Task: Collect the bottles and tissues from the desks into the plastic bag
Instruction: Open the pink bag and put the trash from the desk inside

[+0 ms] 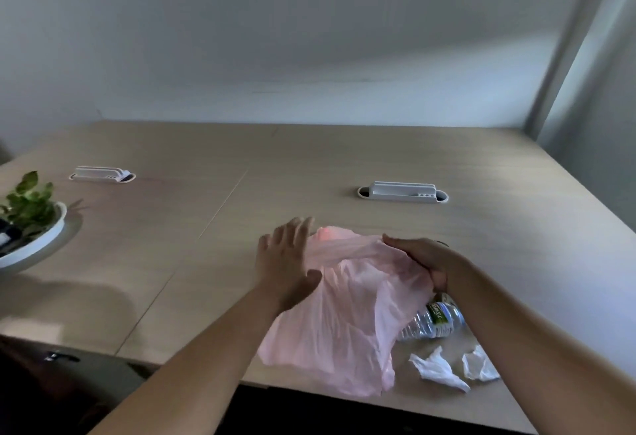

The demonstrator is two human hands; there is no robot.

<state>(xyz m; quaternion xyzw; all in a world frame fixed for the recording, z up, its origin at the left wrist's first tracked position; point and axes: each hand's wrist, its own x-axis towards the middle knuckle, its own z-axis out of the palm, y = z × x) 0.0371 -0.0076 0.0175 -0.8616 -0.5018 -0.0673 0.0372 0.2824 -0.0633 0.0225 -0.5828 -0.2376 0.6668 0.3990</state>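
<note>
Desk (241, 159) far side free; plant bowl (41, 238) blocks L, cable trays (402, 191) mid.

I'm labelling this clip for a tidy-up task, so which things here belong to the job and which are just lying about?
Part of the job:
pink plastic bag
water bottle
left tissue
right tissue

Just lying about:
potted plant in its white bowl
near cable tray
far cable tray

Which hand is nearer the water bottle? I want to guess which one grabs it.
Right. The right hand grips the pink bag just above the water bottle; the left hand is open across the bag, farther away.
</note>
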